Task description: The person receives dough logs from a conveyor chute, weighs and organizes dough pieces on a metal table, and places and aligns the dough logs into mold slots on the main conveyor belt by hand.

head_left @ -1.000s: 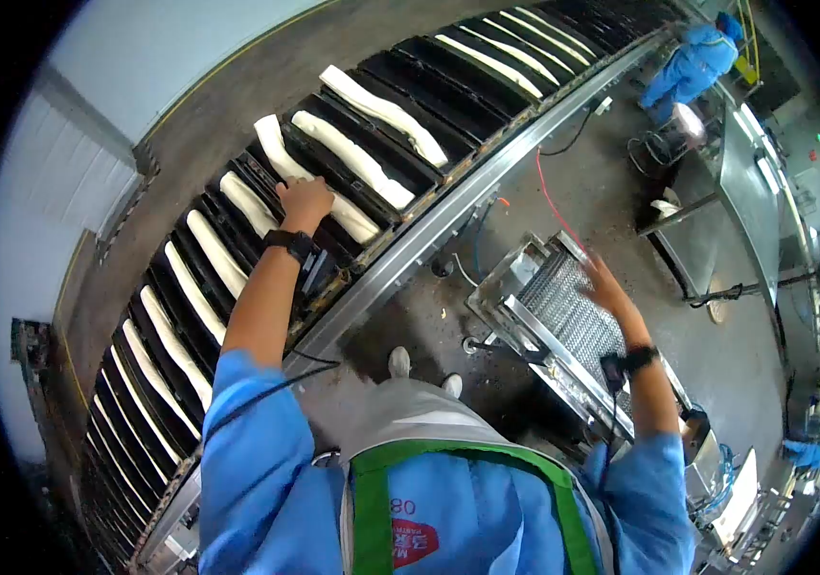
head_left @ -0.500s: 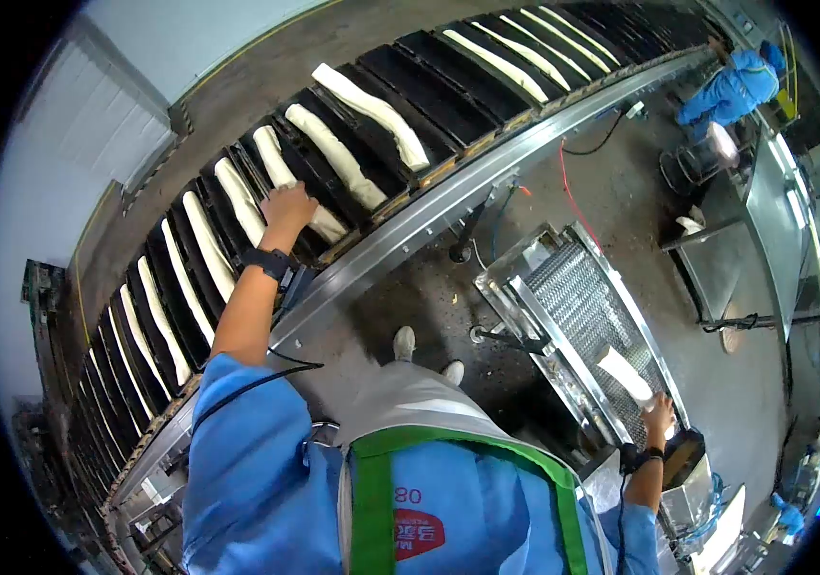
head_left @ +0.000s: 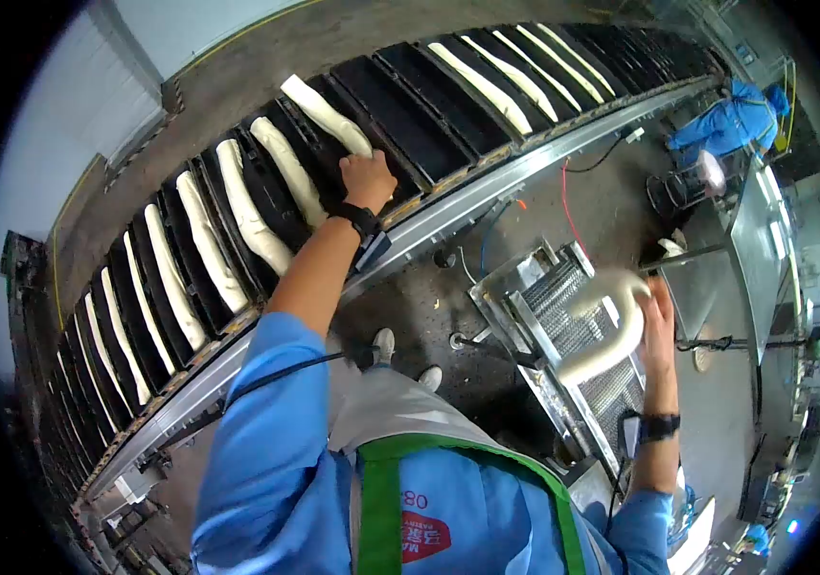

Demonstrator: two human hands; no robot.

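Long pale dough strips (head_left: pixel 252 211) lie in black trays (head_left: pixel 396 115) along a curved line. My left hand (head_left: pixel 369 180) rests on the lower end of one strip (head_left: pixel 319 107), its fingers bent over the dough; whether it grips is hard to tell. On the right, my right hand (head_left: pixel 657 321) holds a dough strip (head_left: pixel 626 331) up by its middle, and both ends hang bent over the metal mesh conveyor (head_left: pixel 554 292). That strip is blurred by motion.
A metal rail (head_left: pixel 467 206) edges the tray line. At the upper right a person in blue (head_left: pixel 731 120) stands beside the line. A metal table (head_left: pixel 755 259) stands at the right, and a red hose (head_left: pixel 571 211) runs behind the mesh conveyor.
My right hand has lifted the dough strip off the mesh conveyor and moved up. My left hand has moved right to another strip, while the strips in the trays have shifted left.
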